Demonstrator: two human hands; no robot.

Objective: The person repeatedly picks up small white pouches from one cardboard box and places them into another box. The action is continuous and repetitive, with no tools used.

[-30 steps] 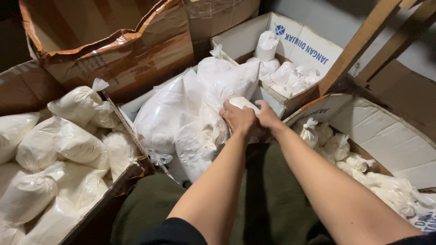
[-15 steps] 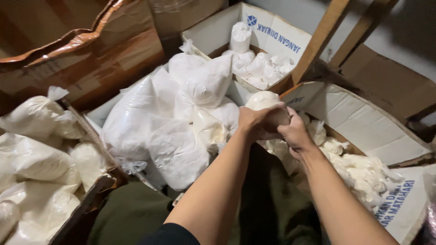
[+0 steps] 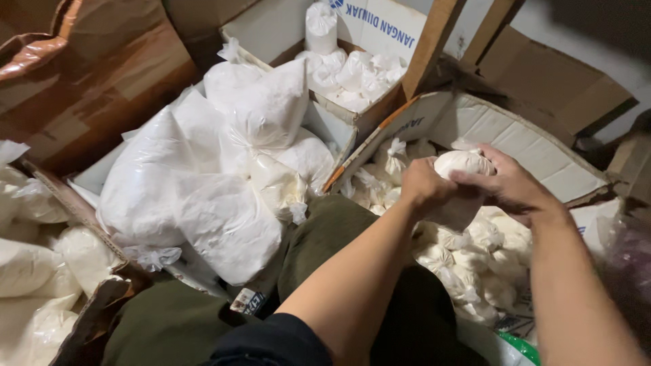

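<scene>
Hands: your left hand (image 3: 424,190) and right hand (image 3: 505,183) both clamp one small white bag (image 3: 462,163).
Below: open carton (image 3: 542,152) of matching bags.
Hidden: bag's underside.

Two hands (image 3: 468,190), one small white bag (image 3: 461,163) held; four open cardboard boxes (image 3: 529,146).

A packing or storage room for bagged goods. Around my hands (image 3: 468,186) stand open cardboard cartons: the carton below them (image 3: 542,152) holds small knotted white bags, the carton beyond them (image 3: 352,68) holds more, and a heap of large white sacks (image 3: 210,176) lies to their left. Further brown boxes (image 3: 102,74) crowd the far left.
</scene>
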